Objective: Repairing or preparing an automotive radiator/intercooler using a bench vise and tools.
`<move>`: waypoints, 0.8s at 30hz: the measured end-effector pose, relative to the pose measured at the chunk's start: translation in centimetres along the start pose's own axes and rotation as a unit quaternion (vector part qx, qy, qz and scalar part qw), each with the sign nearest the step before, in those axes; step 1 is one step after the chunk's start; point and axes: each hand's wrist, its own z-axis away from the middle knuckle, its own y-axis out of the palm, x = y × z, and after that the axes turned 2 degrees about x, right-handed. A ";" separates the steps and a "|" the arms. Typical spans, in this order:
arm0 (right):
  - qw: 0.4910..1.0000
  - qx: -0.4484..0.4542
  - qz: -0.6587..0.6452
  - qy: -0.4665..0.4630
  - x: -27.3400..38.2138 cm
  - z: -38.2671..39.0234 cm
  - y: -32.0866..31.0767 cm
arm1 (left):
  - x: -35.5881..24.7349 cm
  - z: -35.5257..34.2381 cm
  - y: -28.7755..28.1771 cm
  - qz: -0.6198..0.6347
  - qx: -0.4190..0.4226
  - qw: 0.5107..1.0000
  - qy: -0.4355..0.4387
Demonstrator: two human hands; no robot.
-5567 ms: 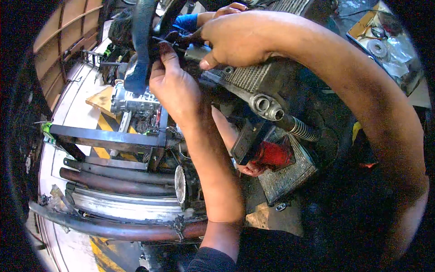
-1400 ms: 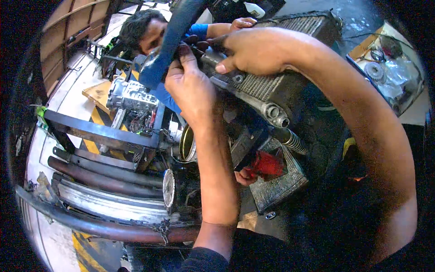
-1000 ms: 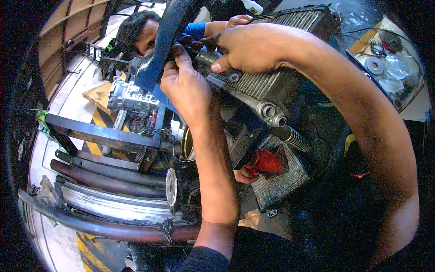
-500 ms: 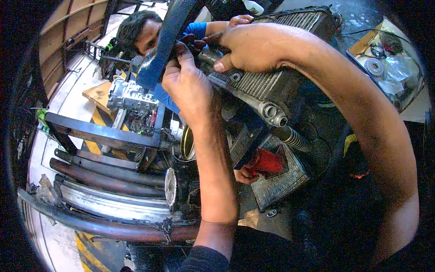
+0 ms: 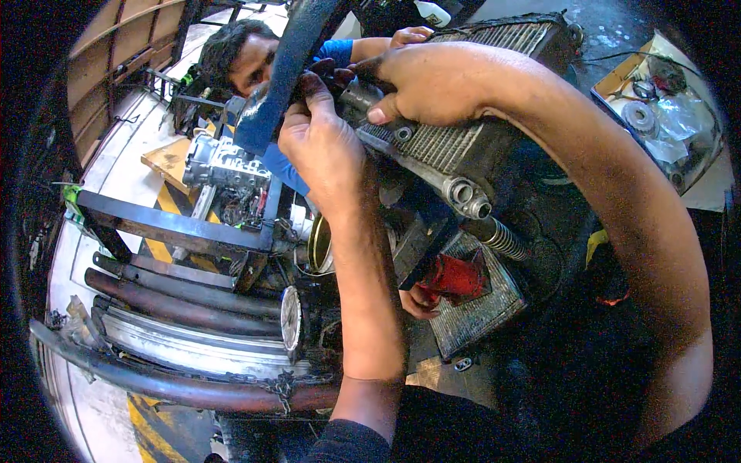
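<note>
My left hand point(image 5: 324, 147) is raised beside a slanted blue metal beam point(image 5: 270, 100). Its dark-stained fingertips are pinched together, and what they hold is hidden. Across from it, my right hand point(image 5: 424, 86) reaches in from the right. Its index finger and thumb lie around a grey cylindrical metal fitting point(image 5: 360, 99); the other fingers are out of sight. Below my right thumb, a metal pipe point(image 5: 413, 163) with round ports at its lower end slants down to the right. Under it lies a finned radiator core point(image 5: 444, 143).
Across from me, a co-worker's hand point(image 5: 411, 35) rests by the radiator; another hand point(image 5: 419, 302) is beside a red part point(image 5: 455, 279). A steel frame point(image 5: 174, 222) and long metal tubes point(image 5: 193, 309) fill the left. A box of parts point(image 5: 656, 116) stands right.
My left hand has shifted very slightly to the right and down. The co-worker's head has turned up a little. My right hand stays almost where it was on the fitting.
</note>
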 end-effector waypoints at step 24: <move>1.000 0.023 0.015 -0.011 0.4 -0.3 0.0 | -0.3 0.1 0.4 0.052 0.007 0.999 -0.009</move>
